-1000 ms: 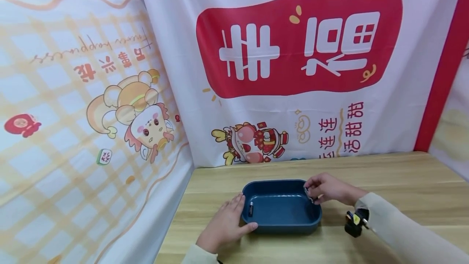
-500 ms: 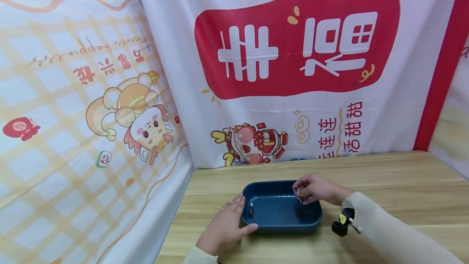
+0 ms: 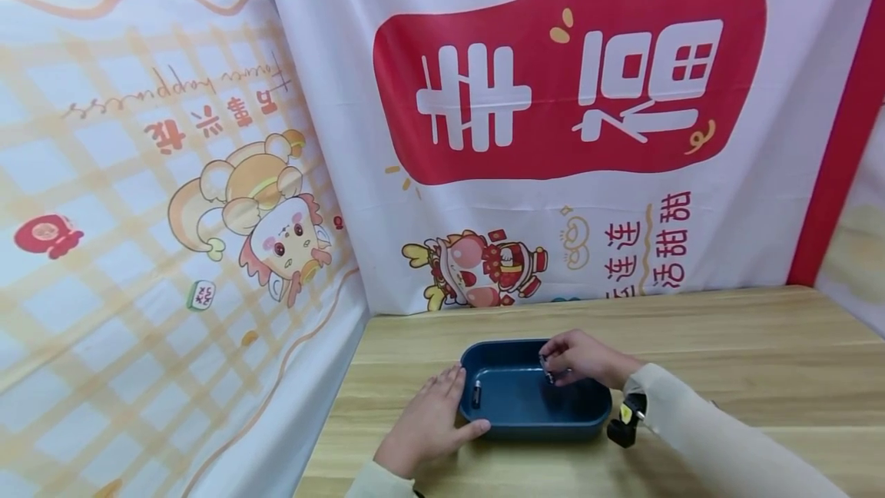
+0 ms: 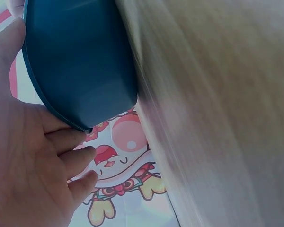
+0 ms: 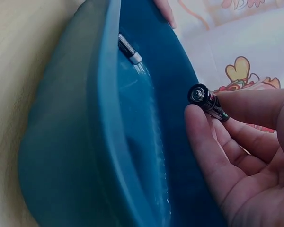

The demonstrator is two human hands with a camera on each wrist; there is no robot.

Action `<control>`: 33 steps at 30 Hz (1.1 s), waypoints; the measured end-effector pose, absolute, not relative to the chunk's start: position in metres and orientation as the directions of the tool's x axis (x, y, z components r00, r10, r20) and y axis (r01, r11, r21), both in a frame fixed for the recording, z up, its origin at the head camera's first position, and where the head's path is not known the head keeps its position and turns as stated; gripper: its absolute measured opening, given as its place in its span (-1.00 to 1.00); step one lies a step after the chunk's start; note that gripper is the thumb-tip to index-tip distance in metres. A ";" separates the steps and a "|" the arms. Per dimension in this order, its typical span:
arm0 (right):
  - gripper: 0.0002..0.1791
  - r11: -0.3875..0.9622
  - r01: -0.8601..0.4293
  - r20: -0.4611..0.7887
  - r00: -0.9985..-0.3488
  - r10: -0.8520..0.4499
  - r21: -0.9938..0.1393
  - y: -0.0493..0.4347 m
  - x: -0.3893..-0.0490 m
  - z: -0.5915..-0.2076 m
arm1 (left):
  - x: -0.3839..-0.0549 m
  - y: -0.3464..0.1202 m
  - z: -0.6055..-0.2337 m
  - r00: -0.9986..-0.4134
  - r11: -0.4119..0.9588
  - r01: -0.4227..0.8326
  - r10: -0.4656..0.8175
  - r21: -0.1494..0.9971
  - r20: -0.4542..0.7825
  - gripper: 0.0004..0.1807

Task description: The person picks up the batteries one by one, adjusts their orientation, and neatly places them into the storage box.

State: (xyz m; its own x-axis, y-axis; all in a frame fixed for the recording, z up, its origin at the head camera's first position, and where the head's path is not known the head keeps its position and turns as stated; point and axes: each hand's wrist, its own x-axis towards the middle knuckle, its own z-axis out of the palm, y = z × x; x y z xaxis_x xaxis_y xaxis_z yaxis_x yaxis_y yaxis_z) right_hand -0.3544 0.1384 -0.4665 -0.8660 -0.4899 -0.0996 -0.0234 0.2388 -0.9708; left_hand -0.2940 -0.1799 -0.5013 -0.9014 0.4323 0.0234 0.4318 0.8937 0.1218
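Note:
A dark blue plastic bin [image 3: 532,429] with rounded corners sits on the table. My left hand [image 3: 430,419] rests against its left end, fingers along the outside and thumb at the front rim; the left wrist view shows the fairly straight fingers [image 4: 75,161] touching the rim. Over the right half of the bin, my right hand [image 3: 581,357] pinches a dark battery [image 5: 204,100] between thumb and fingertips, its metal terminal facing the wrist camera. Another battery [image 3: 476,393], black with a silvery end, lies on the bin floor near the left wall.
The wood-grain table [image 3: 733,352] extends to the right of the bin. Printed white cloths hang behind [image 3: 608,198] the table and along its left side [image 3: 173,267]. A small black camera [image 3: 625,419] hangs at my right wrist.
My right hand has moved left with the battery, from the bin's right rim to over its inside. The left hand and the battery on the bin floor have stayed in place.

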 end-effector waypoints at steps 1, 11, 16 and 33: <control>-0.73 0.237 -0.025 -0.097 -0.866 -0.490 -0.971 0.137 -0.354 -0.467 | -0.294 -0.179 -0.501 -0.902 0.894 0.432 0.432 0.118 0.023 0.13; -0.77 0.246 -0.027 -0.097 -0.873 -0.479 -0.969 0.121 -0.355 -0.475 | -0.293 -0.179 -0.501 -0.894 0.891 0.449 0.448 0.072 0.030 0.12; -0.75 0.257 -0.011 -0.115 -0.874 -0.473 -0.966 0.113 -0.358 -0.475 | -0.294 -0.178 -0.501 -0.895 0.892 0.447 0.446 0.063 0.019 0.11; -0.74 0.320 0.014 -0.172 -0.865 -0.472 -0.947 0.083 -0.364 -0.482 | -0.292 -0.181 -0.502 -0.886 0.885 0.464 0.464 0.038 0.003 0.17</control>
